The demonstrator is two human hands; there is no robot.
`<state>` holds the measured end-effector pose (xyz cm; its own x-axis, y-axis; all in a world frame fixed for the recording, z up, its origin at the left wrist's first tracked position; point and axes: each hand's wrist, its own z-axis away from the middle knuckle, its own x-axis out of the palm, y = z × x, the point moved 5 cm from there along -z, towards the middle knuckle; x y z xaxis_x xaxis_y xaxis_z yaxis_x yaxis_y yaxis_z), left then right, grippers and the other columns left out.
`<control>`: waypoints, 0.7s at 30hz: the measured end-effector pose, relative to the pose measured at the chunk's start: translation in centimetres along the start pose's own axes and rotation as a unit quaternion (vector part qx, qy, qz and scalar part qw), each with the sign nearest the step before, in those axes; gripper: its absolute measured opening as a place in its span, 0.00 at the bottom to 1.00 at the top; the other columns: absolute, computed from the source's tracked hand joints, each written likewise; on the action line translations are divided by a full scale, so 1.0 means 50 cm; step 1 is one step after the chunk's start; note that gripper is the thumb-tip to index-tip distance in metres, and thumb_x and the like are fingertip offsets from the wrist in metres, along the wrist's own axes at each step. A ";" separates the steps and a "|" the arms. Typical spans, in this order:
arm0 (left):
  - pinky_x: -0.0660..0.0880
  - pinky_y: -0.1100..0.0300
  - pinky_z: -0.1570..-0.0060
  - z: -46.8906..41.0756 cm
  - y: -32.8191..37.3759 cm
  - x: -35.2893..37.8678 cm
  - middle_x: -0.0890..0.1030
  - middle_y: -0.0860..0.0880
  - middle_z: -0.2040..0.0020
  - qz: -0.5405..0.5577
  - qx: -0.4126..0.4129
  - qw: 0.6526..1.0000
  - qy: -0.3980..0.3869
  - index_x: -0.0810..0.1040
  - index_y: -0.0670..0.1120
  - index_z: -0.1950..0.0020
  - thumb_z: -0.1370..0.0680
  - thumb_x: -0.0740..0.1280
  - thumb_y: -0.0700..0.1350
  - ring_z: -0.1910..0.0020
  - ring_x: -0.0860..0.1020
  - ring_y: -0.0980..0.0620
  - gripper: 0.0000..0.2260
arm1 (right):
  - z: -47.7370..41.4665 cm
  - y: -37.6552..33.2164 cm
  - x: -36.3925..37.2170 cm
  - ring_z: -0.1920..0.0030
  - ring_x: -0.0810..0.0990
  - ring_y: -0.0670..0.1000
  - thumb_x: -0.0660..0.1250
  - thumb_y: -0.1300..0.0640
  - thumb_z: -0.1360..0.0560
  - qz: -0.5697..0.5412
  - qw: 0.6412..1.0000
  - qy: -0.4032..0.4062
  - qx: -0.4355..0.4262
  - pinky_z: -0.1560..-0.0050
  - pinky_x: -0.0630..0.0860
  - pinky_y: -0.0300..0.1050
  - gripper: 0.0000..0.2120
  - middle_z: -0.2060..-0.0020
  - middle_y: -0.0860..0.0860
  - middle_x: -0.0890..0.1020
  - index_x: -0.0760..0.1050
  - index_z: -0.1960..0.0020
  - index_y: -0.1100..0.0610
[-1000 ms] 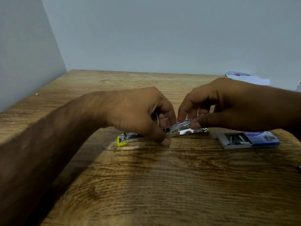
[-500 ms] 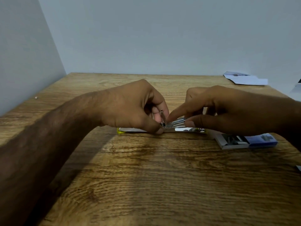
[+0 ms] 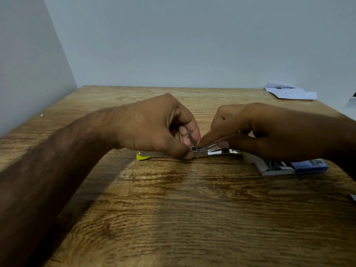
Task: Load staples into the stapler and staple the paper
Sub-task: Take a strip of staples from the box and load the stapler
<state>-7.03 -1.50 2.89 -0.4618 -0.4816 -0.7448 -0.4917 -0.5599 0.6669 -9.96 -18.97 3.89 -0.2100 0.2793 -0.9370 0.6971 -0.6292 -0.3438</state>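
Observation:
A small metal stapler with a yellow end lies opened flat on the wooden table. My left hand pinches it near the hinge, thumb on the table side. My right hand holds the raised shiny channel of the stapler between forefinger and thumb, fingertips meeting the left hand's at the hinge. Whether a strip of staples is in the fingers is hidden. An open blue and white staple box lies just right of the stapler, partly under my right wrist. White paper lies at the far right by the wall.
Grey walls close off the left and back edges of the table. A tiny white speck lies near the left wall. A small pale object shows at the right edge.
The stapler has settled flatter on the table. My right forefinger has slid left along the channel to the hinge, and my left hand has lifted its knuckles slightly.

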 end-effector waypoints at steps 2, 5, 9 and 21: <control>0.75 0.69 0.63 -0.001 -0.001 0.000 0.86 0.52 0.63 0.000 -0.002 1.000 0.000 0.87 0.48 0.52 0.31 0.81 0.39 0.65 0.81 0.58 0.10 | -0.001 -0.001 0.000 0.46 0.79 0.43 0.66 0.57 0.20 -0.004 1.000 0.005 -0.001 0.50 0.77 0.40 0.18 0.49 0.42 0.81 0.81 0.37 0.39; 0.75 0.69 0.64 -0.001 -0.002 -0.001 0.86 0.52 0.62 0.001 -0.002 1.000 0.002 0.87 0.50 0.53 0.31 0.81 0.40 0.65 0.82 0.57 0.10 | -0.004 0.002 0.000 0.45 0.80 0.43 0.68 0.58 0.20 -0.004 1.000 0.015 0.007 0.48 0.79 0.47 0.16 0.47 0.42 0.81 0.82 0.39 0.40; 0.76 0.70 0.64 -0.003 -0.004 -0.001 0.87 0.51 0.62 0.000 -0.007 1.000 0.002 0.87 0.49 0.52 0.31 0.81 0.40 0.64 0.82 0.58 0.10 | -0.003 0.003 -0.006 0.45 0.80 0.41 0.69 0.55 0.23 0.006 0.999 0.027 0.016 0.50 0.78 0.42 0.13 0.49 0.40 0.82 0.82 0.42 0.41; 0.75 0.71 0.64 -0.002 -0.006 -0.005 0.86 0.50 0.61 -0.007 0.005 1.000 -0.001 0.87 0.47 0.52 0.30 0.80 0.38 0.64 0.82 0.59 0.09 | 0.007 0.009 -0.034 0.56 0.86 0.39 0.72 0.50 0.28 0.000 0.997 0.064 0.030 0.55 0.82 0.43 0.10 0.57 0.38 0.88 0.86 0.48 0.42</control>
<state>-6.69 -1.31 2.86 -0.4566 -0.4730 -0.7535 -0.5052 -0.5593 0.6572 -9.53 -19.99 5.28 -0.1173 0.3668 -0.9229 0.6535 -0.6712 -0.3498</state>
